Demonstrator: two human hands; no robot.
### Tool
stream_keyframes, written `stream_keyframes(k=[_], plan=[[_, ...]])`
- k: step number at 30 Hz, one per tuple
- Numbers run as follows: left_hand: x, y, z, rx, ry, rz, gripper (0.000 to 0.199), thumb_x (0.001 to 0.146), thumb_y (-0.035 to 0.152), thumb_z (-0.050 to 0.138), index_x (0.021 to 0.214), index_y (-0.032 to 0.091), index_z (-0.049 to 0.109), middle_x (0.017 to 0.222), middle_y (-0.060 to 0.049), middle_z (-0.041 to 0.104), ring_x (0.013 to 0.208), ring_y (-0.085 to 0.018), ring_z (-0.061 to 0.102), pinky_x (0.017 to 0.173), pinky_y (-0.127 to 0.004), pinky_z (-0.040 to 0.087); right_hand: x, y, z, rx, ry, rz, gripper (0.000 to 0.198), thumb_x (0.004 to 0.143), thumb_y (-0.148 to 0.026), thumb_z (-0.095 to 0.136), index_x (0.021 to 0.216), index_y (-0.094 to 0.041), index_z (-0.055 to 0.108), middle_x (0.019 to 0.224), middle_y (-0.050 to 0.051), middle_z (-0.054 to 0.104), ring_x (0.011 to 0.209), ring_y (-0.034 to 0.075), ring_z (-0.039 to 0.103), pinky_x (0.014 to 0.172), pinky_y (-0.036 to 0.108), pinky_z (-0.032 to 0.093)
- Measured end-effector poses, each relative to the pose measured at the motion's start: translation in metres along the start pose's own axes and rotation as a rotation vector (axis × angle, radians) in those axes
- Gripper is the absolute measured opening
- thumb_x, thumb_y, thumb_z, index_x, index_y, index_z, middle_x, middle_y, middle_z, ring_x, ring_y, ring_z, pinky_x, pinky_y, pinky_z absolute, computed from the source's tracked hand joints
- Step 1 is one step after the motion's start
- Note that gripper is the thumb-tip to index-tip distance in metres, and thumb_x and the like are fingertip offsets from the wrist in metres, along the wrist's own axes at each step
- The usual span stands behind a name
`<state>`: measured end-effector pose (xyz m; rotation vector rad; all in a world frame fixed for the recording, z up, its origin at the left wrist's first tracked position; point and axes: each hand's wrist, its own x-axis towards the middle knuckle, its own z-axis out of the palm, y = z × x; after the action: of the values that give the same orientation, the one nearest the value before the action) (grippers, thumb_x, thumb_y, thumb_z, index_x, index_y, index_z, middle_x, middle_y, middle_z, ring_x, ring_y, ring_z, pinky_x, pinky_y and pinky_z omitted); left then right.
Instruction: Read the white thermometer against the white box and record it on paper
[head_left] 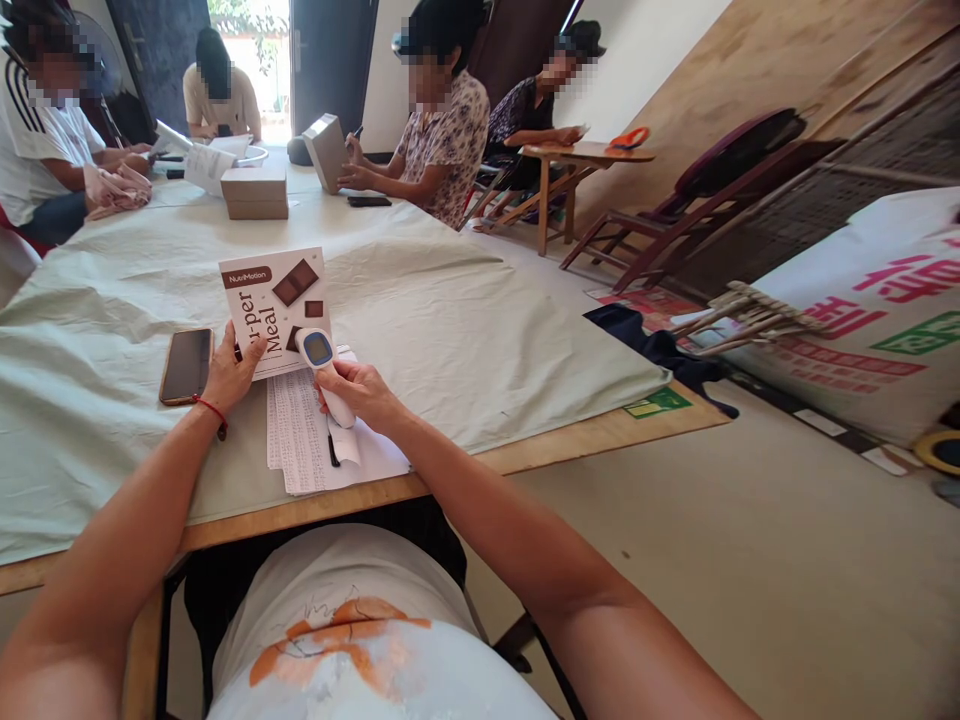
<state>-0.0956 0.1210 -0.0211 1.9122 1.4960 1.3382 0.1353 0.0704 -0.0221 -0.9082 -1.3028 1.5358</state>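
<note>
My left hand (232,372) grips the lower left of a white-and-brown meal box (285,290), printed "NutriMotion" and with chocolate pieces, tilted up over the table. My right hand (360,390) is closed round the handle of a white handheld infrared thermometer (336,395). Its blue-rimmed screen faces me, and its head overlaps the box's lower right corner; whether they touch I cannot tell. Beneath both lie sheets of paper with rows of handwriting (296,430). A dark pen-like object (334,450) rests on them. Left of my left hand lies a smartphone (186,366), its screen dark.
A pale cloth (450,340) covers the wooden table (600,435). Farther back stand a brown carton (255,193) and a black phone (369,201). Several people sit around; one holds another box (324,152). To the right are a folded chair (697,200) and a large printed sack (885,300).
</note>
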Motion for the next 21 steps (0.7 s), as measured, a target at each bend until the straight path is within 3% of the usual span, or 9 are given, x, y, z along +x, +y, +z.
stream_keyframes(k=[4, 9, 13, 17, 21], plan=[[-0.002, 0.004, -0.001, -0.06, -0.018, 0.016, 0.043, 0.091, 0.049, 0.065, 0.121, 0.02, 0.057, 0.124, -0.013, 0.077, 0.113, -0.029, 0.075, 0.099, -0.043, 0.061, -0.005, -0.004, -0.001, 0.012, 0.044, -0.055, 0.051, 0.059, -0.064, 0.088, 0.073, -0.021, 0.063, 0.064, -0.005, 0.058, 0.053, 0.009, 0.053, 0.052, 0.026, 0.052], [-0.004, 0.008, -0.003, -0.145, -0.048, -0.036, 0.046, 0.086, 0.047, 0.071, 0.12, 0.02, 0.056, 0.122, -0.012, 0.077, 0.11, -0.028, 0.076, 0.097, -0.044, 0.063, -0.013, -0.011, -0.014, -0.003, 0.25, -0.234, 0.043, 0.062, -0.056, 0.087, 0.078, -0.022, 0.066, 0.063, -0.005, 0.06, 0.055, 0.011, 0.055, 0.056, 0.028, 0.05], [-0.004, 0.007, -0.005, -0.189, -0.087, -0.09, 0.05, 0.081, 0.046, 0.076, 0.119, 0.019, 0.057, 0.119, -0.013, 0.077, 0.108, -0.029, 0.076, 0.095, -0.044, 0.065, -0.014, -0.015, -0.029, -0.018, 0.364, -0.226, 0.043, 0.06, -0.054, 0.088, 0.076, -0.021, 0.067, 0.062, -0.004, 0.061, 0.055, 0.011, 0.054, 0.055, 0.028, 0.047], [-0.004, -0.002, -0.002, -0.206, -0.046, -0.141, 0.073, 0.077, 0.047, 0.081, 0.136, 0.016, 0.052, 0.12, -0.016, 0.075, 0.109, -0.031, 0.075, 0.097, -0.048, 0.063, -0.013, -0.016, -0.038, -0.042, 0.415, -0.204, 0.043, 0.058, -0.055, 0.087, 0.076, -0.021, 0.067, 0.062, -0.005, 0.06, 0.055, 0.011, 0.053, 0.055, 0.027, 0.045], [-0.002, -0.017, 0.002, -0.175, 0.089, -0.129, 0.105, 0.075, 0.042, 0.084, 0.16, 0.018, 0.028, 0.125, -0.016, 0.072, 0.113, -0.03, 0.073, 0.101, -0.051, 0.06, -0.013, -0.016, -0.041, -0.076, 0.461, -0.204, 0.044, 0.059, -0.058, 0.084, 0.077, -0.021, 0.066, 0.064, -0.004, 0.06, 0.059, 0.013, 0.056, 0.057, 0.028, 0.045]])
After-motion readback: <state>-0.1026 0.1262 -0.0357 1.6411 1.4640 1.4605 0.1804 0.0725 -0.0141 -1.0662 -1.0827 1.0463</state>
